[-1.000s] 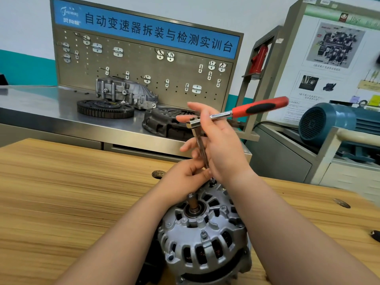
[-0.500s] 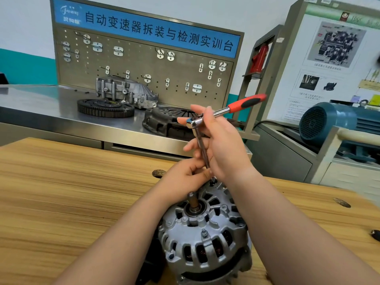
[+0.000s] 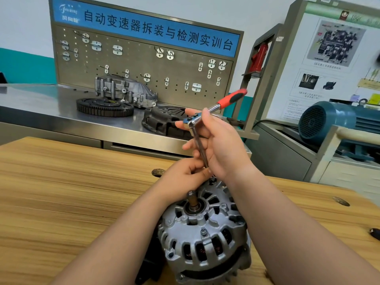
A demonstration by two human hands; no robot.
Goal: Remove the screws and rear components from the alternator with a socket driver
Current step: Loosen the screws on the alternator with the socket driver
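Chrome ratchet (image 3: 193, 120) in right hand (image 3: 224, 149); left hand (image 3: 185, 175) below

2 hands (image 3: 183, 175) (image 3: 222, 147), 1 alternator (image 3: 205, 233), 1 socket driver (image 3: 232, 99), perhaps 1 clutch cover (image 3: 162, 120)

Pinches the socket driver (image 3: 197, 140) at its ratchet head with the right hand (image 3: 221, 147), red handle (image 3: 232, 98) slanting up beyond the thumb. Grips the shaft's lower end with the left hand (image 3: 182, 178), just under the right palm. Directly beneath both hands: alternator (image 3: 205, 237) on a wooden table (image 3: 61, 192).
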